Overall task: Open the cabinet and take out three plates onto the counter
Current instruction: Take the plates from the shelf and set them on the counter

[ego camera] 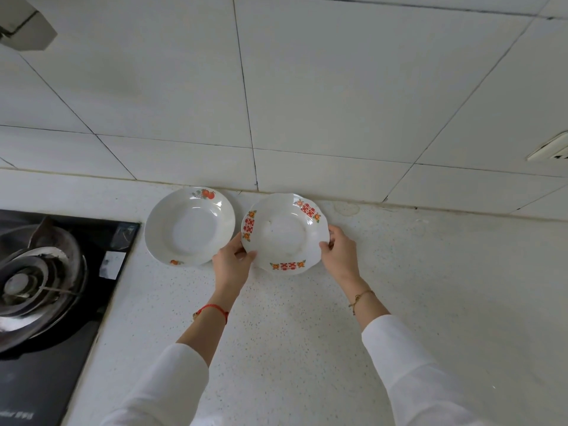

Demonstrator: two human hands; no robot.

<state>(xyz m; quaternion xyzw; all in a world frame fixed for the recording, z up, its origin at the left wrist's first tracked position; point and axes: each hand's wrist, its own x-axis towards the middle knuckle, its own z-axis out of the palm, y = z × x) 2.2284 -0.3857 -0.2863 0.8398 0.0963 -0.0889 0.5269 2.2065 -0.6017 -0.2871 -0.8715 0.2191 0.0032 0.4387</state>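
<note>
Counter (276, 333): speckled pale stone, hard and unforgiving; the landmark for all below. Its near stretch carries only the person's two forearms, in white sleeves.
Left hand (231, 263): above the counter's middle, thumb on top of the scalloped plate's left rim, fingers curled under it; a pinch, not a full wrap.
Right hand (339, 250): opposite, thumb over the right rim, fingers tucked beneath; same light pinch.
Scalloped plate (284, 233): toward the counter's back edge, held level between both hands; whether it touches the counter I cannot tell. White glazed ceramic with red motifs; judged stiff, moderately heavy, slick and chippable.
Where to hold: opposite rim points, as now; the wavy rim gives the thumbs some purchase.
Fruit plate (189, 226): resting on the counter just left of the held plate, near the back wall (307, 103); rims close, so a knock is the risk.
Stove (46, 287): at the counter's left end, well apart.
Cabinet: not in view.
</note>
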